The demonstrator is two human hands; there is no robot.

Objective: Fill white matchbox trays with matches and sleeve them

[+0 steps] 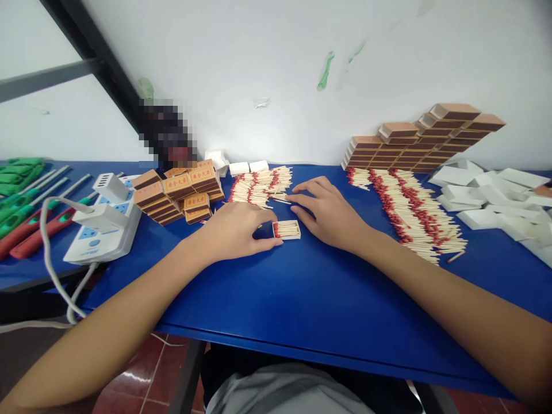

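Power strip (111, 241) is lying on blue table (276, 305), bearing plug (101, 220) and USB charger (111, 187). White cord (45, 244) is looping past table edge. Red-and-green-handled tools (43, 236) are resting left of strip, near green pile (19, 175). Dark metal frame (86, 43) is slanting across white wall (267, 57); green smears (325, 70) are marking wall. Red floor tiles (129, 376) are showing below.

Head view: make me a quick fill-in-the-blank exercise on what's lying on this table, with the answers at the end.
1. The small white tray between the left hand and the right hand holds ____.
2. The table is coloured ____.
3. The power strip lies on the person's ____ side.
4. The heap of loose white trays lies on the person's ____ side.

Missing words: matches; blue; left; right.
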